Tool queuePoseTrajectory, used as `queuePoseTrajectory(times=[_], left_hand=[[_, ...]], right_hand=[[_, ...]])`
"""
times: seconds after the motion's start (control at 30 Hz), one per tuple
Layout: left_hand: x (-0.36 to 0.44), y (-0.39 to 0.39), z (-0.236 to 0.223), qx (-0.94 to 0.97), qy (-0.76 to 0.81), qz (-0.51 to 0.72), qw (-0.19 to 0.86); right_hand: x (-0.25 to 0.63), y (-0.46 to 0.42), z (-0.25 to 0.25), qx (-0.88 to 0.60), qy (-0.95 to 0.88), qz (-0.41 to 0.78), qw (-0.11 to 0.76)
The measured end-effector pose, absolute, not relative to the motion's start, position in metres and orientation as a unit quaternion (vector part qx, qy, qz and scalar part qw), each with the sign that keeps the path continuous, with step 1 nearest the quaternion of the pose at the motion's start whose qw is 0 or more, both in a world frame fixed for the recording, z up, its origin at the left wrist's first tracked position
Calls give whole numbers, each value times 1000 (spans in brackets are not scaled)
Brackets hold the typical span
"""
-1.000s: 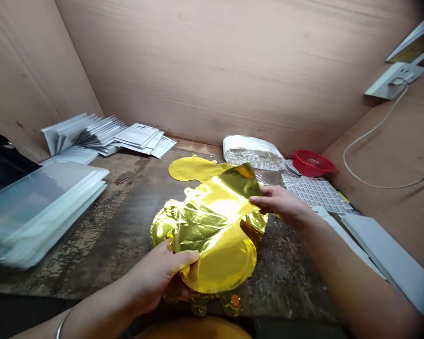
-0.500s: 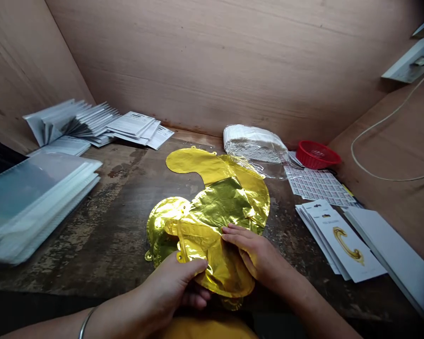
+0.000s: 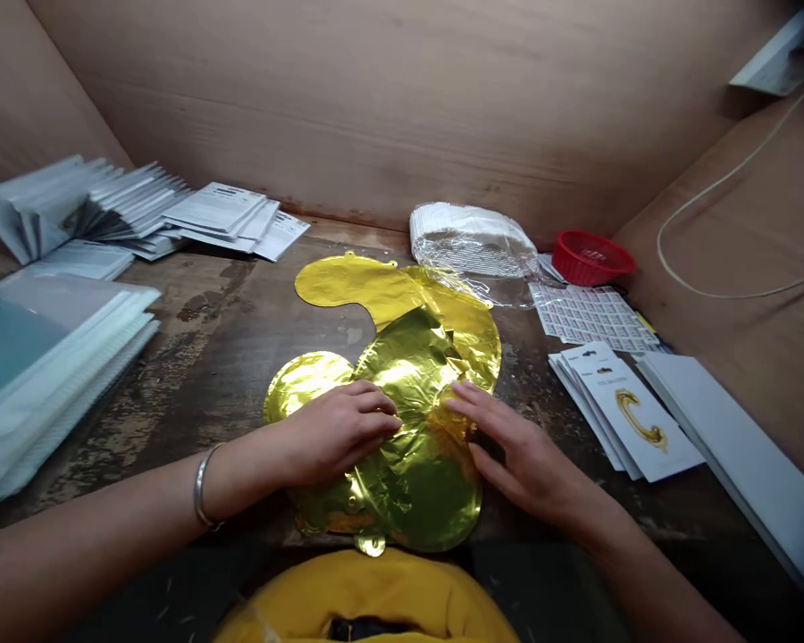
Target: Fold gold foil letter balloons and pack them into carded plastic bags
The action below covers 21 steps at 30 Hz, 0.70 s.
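Crumpled gold foil balloons (image 3: 435, 500) lie in overlapping layers on the table in front of me, the nearest one folded over on itself. My left hand (image 3: 352, 424) rests on the middle of this foil, its fingers curled together and pinching at the surface; its thumb is hidden. At the foil's right edge, my right hand (image 3: 509, 442) touches a fold with its fingers stretched out and the thumb apart. Beneath and beyond them spreads a flat curved gold balloon (image 3: 355, 279), with small tabs along its far edge.
Clear plastic sleeves (image 3: 60, 357) are stacked at left, with white cards (image 3: 221, 214) behind. A wrapped white bundle (image 3: 473, 237), a red basket (image 3: 593, 257) and a sticker sheet (image 3: 593, 314) sit toward the back. Printed balloon cards (image 3: 633, 415) lie at right beside white card strips (image 3: 743, 455).
My left hand has gone from the near left edge of the foil to its top. The near balloon part is turned and folded differently. The camera view has shifted slightly.
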<state>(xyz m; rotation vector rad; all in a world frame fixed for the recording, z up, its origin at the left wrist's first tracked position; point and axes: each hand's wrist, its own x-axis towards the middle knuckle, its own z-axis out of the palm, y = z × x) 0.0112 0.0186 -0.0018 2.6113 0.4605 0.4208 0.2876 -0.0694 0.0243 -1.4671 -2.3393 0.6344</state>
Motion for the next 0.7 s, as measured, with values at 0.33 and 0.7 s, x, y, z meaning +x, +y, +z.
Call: queuePoseTrajectory(times=[0.33, 0.7], left_hand=[[12, 13, -5, 941, 178, 157, 242], [-18, 13, 18, 849, 198, 215, 441]], right_hand=[[281, -122, 10, -500, -836, 195, 119], [274, -98, 12, -489, -727, 289, 385]])
